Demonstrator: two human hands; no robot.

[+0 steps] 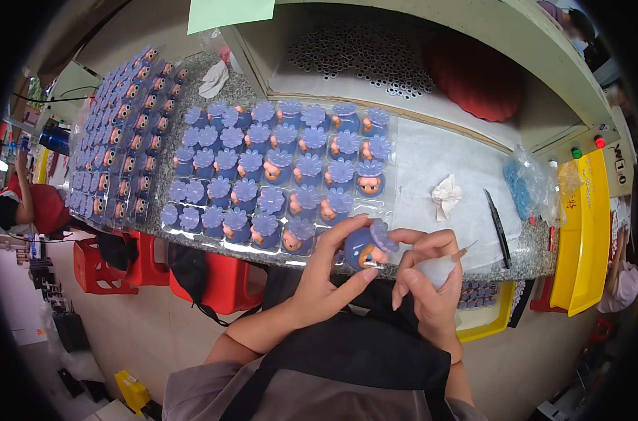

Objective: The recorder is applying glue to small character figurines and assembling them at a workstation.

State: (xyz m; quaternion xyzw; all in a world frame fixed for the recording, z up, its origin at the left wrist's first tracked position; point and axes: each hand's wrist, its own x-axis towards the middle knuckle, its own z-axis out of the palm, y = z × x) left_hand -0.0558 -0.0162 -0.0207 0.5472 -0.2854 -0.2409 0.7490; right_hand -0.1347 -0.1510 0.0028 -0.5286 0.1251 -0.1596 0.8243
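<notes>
Between the fingers and thumb of my left hand (322, 284) is a small blue-violet figurine (357, 242) with a flower-shaped cap and a peach face, tilted to the right. My right hand (431, 295) is closed around a small white squeeze bottle (437, 269), its thin needle tip pointing up and right. The right fingertips are close to the figurine's cap; whether they touch it I cannot tell. Just beyond both hands lies a clear plastic tray (393, 151) with rows of similar figurines (307, 170).
Black tweezers (498, 228) and a crumpled tissue (446, 197) lie on white paper at the right. Many eye pieces (361, 59) and a red round thing (473, 78) occupy the shelf. More figurines (126, 140) stand far left. A yellow tray (566, 270) is at the right edge.
</notes>
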